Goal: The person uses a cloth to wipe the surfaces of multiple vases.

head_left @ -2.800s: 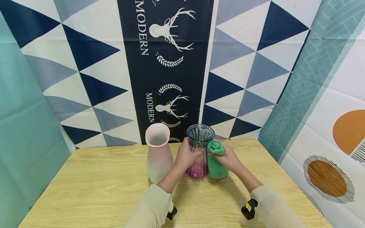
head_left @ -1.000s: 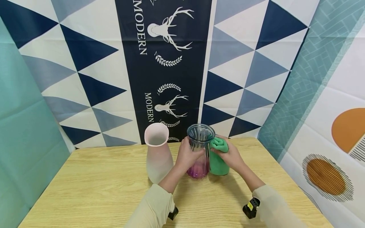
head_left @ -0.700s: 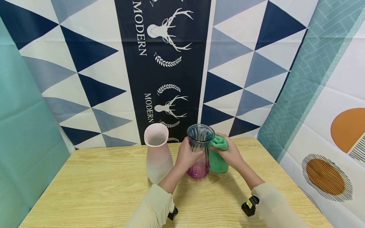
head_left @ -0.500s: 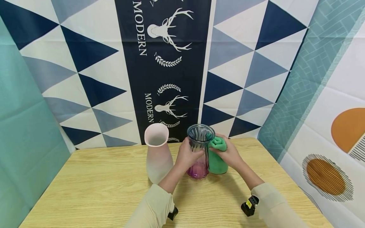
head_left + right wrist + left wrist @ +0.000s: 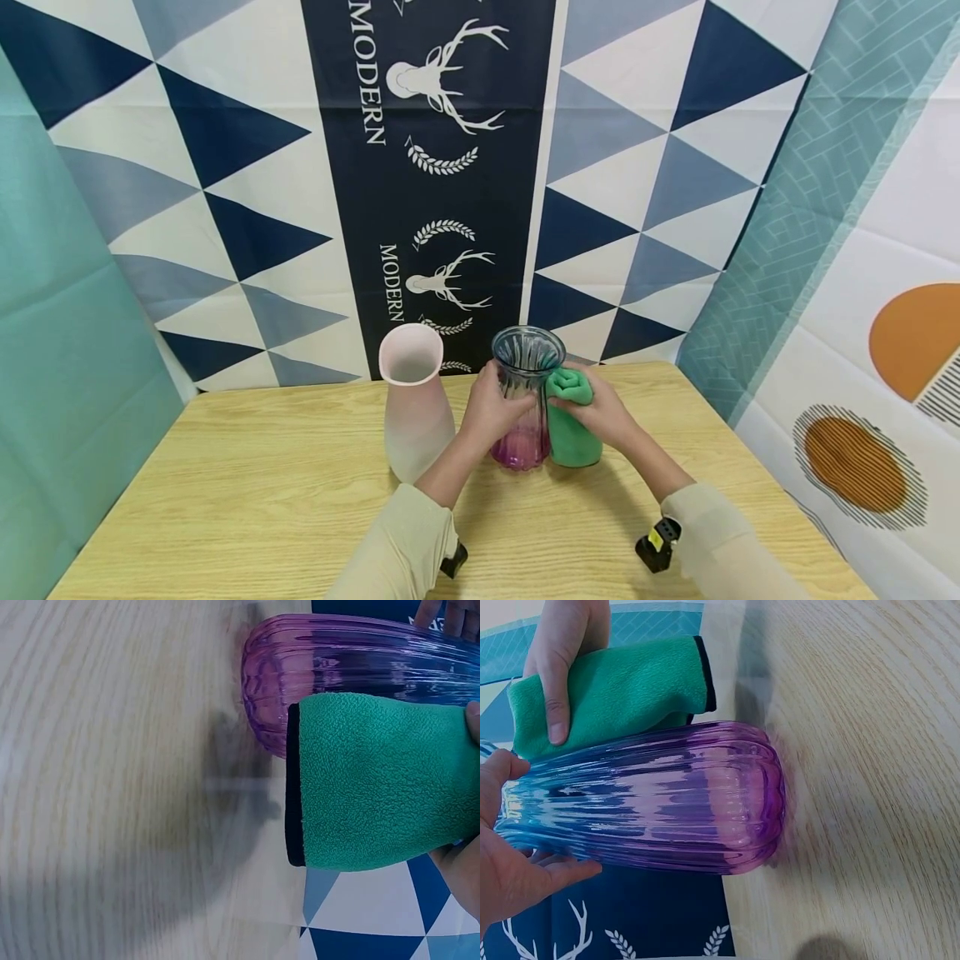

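Note:
A ribbed glass vase [image 5: 522, 433], blue at the rim and pink-purple at the base, stands upright on the table. Below its rim the left hand [image 5: 491, 410] grips it, thumb on the near side; the left wrist view shows fingers and thumb around the vase's neck [image 5: 525, 802]. On the vase's right side the right hand [image 5: 603, 408] holds a folded green cloth [image 5: 573, 437] with a dark edge. In the left wrist view the cloth [image 5: 637, 690] lies along the glass, with the right thumb [image 5: 556, 712] pressed on it. The cloth's lower end hangs above the tabletop.
A pale pink-to-white vase [image 5: 420, 425] stands just left of the left forearm. The wooden table [image 5: 262, 500] ends at a patterned fabric backdrop [image 5: 442, 183]. Small black wrist cameras [image 5: 655, 546] sit under the sleeves.
The right hand has shifted the cloth up and down slightly along the vase's right side; it now sits a little lower than half a second ago. Left hand and vase stay in place.

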{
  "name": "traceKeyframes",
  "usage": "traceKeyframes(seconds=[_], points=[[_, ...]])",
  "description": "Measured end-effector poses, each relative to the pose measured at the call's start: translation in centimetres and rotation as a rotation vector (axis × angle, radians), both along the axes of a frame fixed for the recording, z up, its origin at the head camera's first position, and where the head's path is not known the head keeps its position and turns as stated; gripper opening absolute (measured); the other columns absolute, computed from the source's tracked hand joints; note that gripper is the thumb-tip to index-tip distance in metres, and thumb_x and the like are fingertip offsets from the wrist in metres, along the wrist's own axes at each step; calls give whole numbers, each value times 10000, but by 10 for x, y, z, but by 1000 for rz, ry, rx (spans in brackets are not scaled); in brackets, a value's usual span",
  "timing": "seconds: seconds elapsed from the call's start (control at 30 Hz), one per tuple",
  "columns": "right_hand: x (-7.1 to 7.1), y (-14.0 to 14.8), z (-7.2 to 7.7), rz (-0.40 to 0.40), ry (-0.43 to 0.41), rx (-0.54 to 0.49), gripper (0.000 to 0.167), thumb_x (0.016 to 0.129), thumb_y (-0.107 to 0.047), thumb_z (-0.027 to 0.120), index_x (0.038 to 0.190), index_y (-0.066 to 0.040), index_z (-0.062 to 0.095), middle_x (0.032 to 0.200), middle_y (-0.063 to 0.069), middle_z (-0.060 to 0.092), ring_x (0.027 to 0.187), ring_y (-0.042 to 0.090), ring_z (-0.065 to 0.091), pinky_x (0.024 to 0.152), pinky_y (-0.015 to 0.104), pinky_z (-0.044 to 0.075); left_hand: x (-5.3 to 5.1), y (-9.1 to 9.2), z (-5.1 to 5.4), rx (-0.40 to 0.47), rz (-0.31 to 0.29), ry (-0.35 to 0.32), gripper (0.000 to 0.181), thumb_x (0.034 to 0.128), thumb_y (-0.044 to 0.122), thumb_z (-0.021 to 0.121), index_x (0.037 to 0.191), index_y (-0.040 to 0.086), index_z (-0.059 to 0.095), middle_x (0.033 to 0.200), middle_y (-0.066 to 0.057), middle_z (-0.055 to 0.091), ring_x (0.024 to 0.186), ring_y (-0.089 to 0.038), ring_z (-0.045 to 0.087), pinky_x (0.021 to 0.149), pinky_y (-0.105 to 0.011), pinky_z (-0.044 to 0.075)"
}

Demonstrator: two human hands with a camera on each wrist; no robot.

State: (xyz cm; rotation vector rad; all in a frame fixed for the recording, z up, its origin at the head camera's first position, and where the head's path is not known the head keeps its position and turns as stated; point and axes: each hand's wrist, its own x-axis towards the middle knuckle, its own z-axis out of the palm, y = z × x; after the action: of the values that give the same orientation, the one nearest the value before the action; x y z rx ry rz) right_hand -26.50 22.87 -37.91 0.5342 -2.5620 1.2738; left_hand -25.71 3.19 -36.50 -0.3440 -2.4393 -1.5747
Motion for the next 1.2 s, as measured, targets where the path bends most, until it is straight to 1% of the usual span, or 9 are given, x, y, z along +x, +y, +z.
traceKeyframes(seconds=[0.03, 0.23, 0.27, 0.4, 0.7, 0.77, 0.9, 1.2], points=[[4, -2, 3, 3, -9, 0, 570, 826, -178, 715, 1324, -72, 460, 1232, 149, 560, 1095, 258, 529, 919, 436, 474, 0, 0, 0, -1, 0, -2, 648, 752, 239, 731, 1288, 6, 451, 1230, -157, 553, 1164, -292, 539, 986, -443, 457], [3, 0, -3, 33, -38, -7, 600, 824, -147, 714, 1344, -36, 436, 1288, 192, 527, 1179, 345, 506, 957, 500, 454, -1, 1, 0, 0, 3, 3, 644, 750, 242, 733, 1281, 0, 458, 1217, -157, 560, 1152, -289, 545, 981, -438, 460], [0, 3, -8, 38, -38, -4, 612, 822, -169, 717, 1350, -48, 433, 1297, 181, 527, 1190, 340, 502, 961, 501, 453, -1, 1, 0, 0, 3, 1, 645, 751, 242, 734, 1282, 2, 458, 1217, -156, 560, 1152, -289, 545, 981, -439, 460], [0, 4, -12, 47, -55, 0, 613, 820, -172, 718, 1350, -58, 431, 1307, 179, 527, 1203, 347, 498, 971, 514, 441, -1, 1, 0, -3, 5, -5, 644, 753, 249, 734, 1282, 7, 458, 1221, -153, 558, 1157, -289, 542, 984, -444, 458], [1, 6, -24, 48, -44, 11, 619, 807, -171, 732, 1342, -63, 441, 1314, 199, 524, 1202, 379, 500, 985, 541, 412, 0, 1, -1, 3, -1, -19, 662, 759, 252, 730, 1302, 10, 438, 1245, -154, 540, 1180, -294, 525, 1000, -462, 443], [1, 7, -26, 45, -55, 12, 628, 799, -164, 739, 1342, -67, 440, 1305, 193, 529, 1191, 371, 509, 977, 534, 421, 0, 1, -1, 5, 1, -10, 656, 756, 249, 733, 1293, 6, 445, 1237, -157, 544, 1171, -297, 530, 993, -465, 447], [3, 8, -28, 54, -81, 20, 671, 782, -146, 753, 1361, -79, 421, 1304, 181, 527, 1182, 360, 516, 965, 525, 434, 0, 1, -1, 3, 2, -13, 652, 756, 248, 733, 1292, 10, 448, 1236, -155, 544, 1168, -292, 531, 993, -457, 448], [4, 12, -34, 74, -100, 60, 745, 744, -151, 786, 1378, -124, 397, 1311, 168, 516, 1165, 360, 526, 944, 526, 445, 1, 1, 0, 10, -9, -19, 657, 763, 234, 726, 1311, 19, 433, 1251, -147, 530, 1181, -285, 522, 1003, -451, 441]])
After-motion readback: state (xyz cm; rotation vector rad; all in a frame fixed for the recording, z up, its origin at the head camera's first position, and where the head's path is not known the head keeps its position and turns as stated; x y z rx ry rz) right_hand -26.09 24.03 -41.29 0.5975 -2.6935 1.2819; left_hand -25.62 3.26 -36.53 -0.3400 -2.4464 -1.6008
